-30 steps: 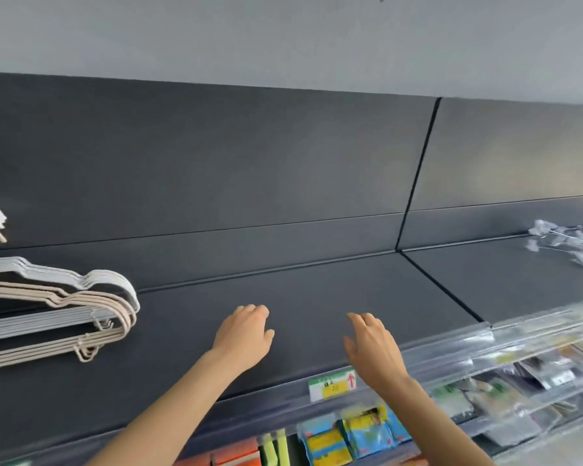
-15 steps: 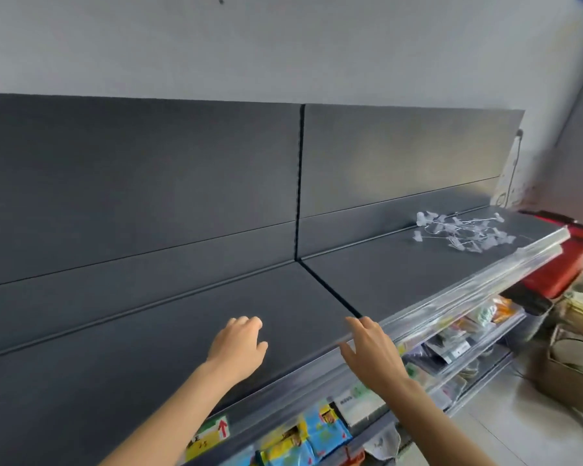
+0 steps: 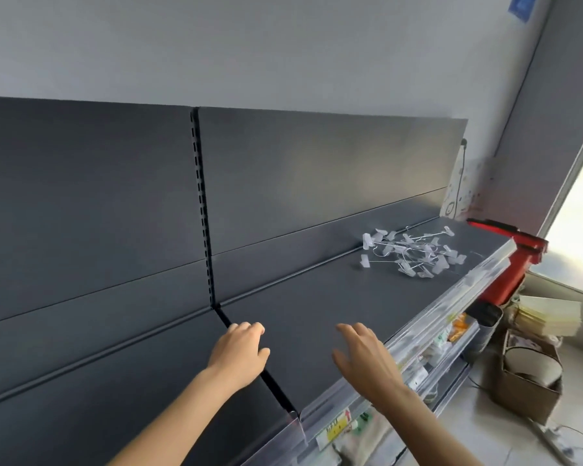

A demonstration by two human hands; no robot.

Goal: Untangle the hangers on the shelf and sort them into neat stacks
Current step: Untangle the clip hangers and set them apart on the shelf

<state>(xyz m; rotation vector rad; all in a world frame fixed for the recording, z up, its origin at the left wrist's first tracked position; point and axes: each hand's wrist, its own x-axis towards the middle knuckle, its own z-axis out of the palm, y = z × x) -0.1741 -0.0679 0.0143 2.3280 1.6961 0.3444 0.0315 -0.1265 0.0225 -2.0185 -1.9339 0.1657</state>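
Note:
A tangled heap of clear plastic clip hangers with thin wire rods point(image 3: 414, 252) lies on the dark grey shelf point(image 3: 317, 307), far right near its end. My left hand point(image 3: 239, 354) hovers over the seam between two shelf boards, fingers curled loosely, holding nothing. My right hand point(image 3: 364, 361) is beside it, over the shelf's front part, fingers spread and empty. Both hands are well short of the heap. The white and beige clothes hangers seen earlier are out of view.
A clear price rail point(image 3: 418, 334) runs along the shelf's front edge, with packaged goods on lower shelves point(image 3: 451, 331). A red bin point(image 3: 509, 260) stands past the shelf end. On the floor at right sit a cardboard box point(image 3: 525, 375), stacked papers point(image 3: 549, 314) and a power strip point(image 3: 552, 438).
The view has swung right along the shelf: the white and beige hangers left the frame and the clear clip heap came closer. Both hands stayed open and moved right with the view.

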